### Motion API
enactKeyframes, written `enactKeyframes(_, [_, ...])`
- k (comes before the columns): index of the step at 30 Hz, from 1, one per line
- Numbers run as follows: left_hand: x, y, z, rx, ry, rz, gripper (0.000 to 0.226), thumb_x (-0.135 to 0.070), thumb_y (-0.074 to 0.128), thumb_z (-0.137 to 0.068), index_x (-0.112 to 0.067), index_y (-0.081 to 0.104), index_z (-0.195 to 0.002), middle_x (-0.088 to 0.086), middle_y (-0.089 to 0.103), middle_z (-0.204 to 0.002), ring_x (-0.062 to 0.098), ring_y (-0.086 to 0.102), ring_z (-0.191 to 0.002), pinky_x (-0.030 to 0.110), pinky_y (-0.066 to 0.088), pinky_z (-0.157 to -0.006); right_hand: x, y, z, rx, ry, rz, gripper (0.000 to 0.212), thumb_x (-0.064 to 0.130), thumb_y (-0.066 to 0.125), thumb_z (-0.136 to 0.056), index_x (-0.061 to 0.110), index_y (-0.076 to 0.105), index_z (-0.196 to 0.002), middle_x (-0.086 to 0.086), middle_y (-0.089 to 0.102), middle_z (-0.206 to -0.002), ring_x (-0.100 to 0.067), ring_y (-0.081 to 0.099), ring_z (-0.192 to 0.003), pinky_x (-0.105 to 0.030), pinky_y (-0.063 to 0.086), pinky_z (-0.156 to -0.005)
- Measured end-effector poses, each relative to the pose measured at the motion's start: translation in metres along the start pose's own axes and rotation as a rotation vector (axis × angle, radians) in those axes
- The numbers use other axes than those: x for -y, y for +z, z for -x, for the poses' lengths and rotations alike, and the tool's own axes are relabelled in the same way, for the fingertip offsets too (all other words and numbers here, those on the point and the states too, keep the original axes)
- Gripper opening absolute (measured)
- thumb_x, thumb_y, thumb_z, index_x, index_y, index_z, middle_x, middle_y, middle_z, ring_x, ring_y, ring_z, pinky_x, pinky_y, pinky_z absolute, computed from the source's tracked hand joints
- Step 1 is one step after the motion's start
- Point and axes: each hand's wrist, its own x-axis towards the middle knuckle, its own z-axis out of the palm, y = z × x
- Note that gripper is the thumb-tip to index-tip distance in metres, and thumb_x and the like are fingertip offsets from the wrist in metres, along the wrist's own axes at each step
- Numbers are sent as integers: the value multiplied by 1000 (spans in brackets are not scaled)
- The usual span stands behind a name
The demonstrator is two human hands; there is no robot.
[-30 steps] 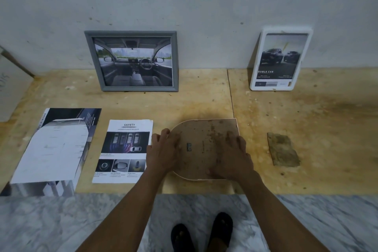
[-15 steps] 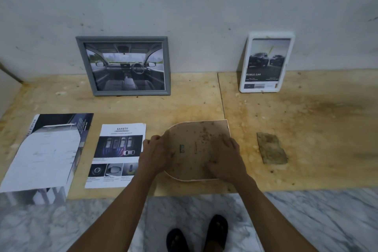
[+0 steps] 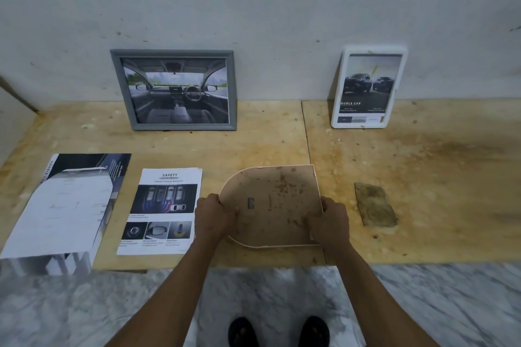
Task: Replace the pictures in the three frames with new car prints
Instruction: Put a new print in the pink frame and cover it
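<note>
Arched frame [image 3: 270, 205]: back side up, brown stained backing, gripped between left hand [image 3: 215, 217] and right hand [image 3: 329, 222].
Grey frame [image 3: 173, 90]: beyond left hand, leaning on wall, car interior print.
White frame [image 3: 369, 87]: beyond right hand, upright, truck print.
Safety print [image 3: 163, 211]: flat, just left of left hand.
Large print [image 3: 62, 205]: flat, farther left.

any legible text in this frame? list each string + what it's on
"SAFETY": heading of the white car print lying flat on the board; the line under it and the captions are too small to read.
"OUBLE CAB": on the print in the white frame leaning on the wall; first letter cut off, lines below blurred.
Dark folded print at far left: edge lettering and text block unreadable.
Arched frame back, held by both hands: no readable text.
</note>
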Motion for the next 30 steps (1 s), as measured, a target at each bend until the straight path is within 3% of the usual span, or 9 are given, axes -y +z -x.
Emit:
enactKeyframes(3, [-4,-2,2,-43,-49,121,29,-22,72,-82,-3,65,-103,15,69,-96,33,62,-85,33,47,-72,8,-10,6,24,26,-32,52,23,60,-73,8,58,-123,-11,55,-109,-29,58,-92,-37,52,-72])
enactKeyframes(10, [-27,-11,19,-114,-129,458,34,-19,79,-80,-16,65,-110,5,68,-99,29,64,-96,45,54,-90,3,-41,7,28,86,-310,38,32,55,-93,16,55,-127,0,62,-106,-18,61,-86,-38,54,-75])
enactKeyframes(13, [-42,-21,28,-113,-93,574,38,-16,74,-85,-20,67,-122,5,70,-110,27,65,-101,47,54,-95,12,-62,4,-21,141,-513,39,48,45,-96,20,68,-110,-4,68,-99,-23,66,-83,-45,58,-77])
enactKeyframes(15, [-57,-32,35,-111,-81,650,36,-24,67,-92,-23,66,-127,3,69,-119,26,62,-109,44,50,-100,20,-75,2,-67,156,-629,44,57,45,-91,23,72,-90,-5,71,-91,-28,69,-83,-51,58,-77])
enactKeyframes(18, [-87,-48,50,-75,-175,750,45,-49,61,-93,-26,62,-131,-2,61,-128,28,53,-117,51,44,-102,34,-95,7,-143,37,-771,29,41,54,-94,18,72,-88,-2,70,-91,-27,68,-91,-43,58,-79])
enactKeyframes(20, [-107,-57,62,8,-291,936,46,-60,62,-88,-25,61,-119,-3,56,-120,27,50,-112,54,48,-96,42,-105,15,-155,-36,-832,29,35,55,-96,13,72,-91,0,69,-87,-17,68,-86,-30,56,-64])
enactKeyframes(23, [-127,-68,77,120,-321,1244,43,-66,62,-83,-26,61,-99,9,61,-110,29,57,-100,53,53,-92,47,-103,26,-159,-113,-858,31,37,57,-95,18,71,-75,10,69,-67,-4,66,-64,-20,49,-51])
enactKeyframes(25, [-132,-70,80,138,-320,1391,34,-58,65,-85,-27,58,-94,13,58,-108,34,58,-101,55,51,-97,47,-98,33,-207,-144,-864,32,34,60,-94,18,71,-70,9,67,-59,-3,62,-57,-20,49,-50])
enactKeyframes(30, [-123,-70,74,125,-298,1488,12,-19,62,-88,-10,54,-91,16,57,-98,34,62,-95,52,58,-87,39,-85,47,-287,-242,-855,30,27,59,-95,14,71,-70,6,65,-59,-4,59,-57,-20,46,-51])
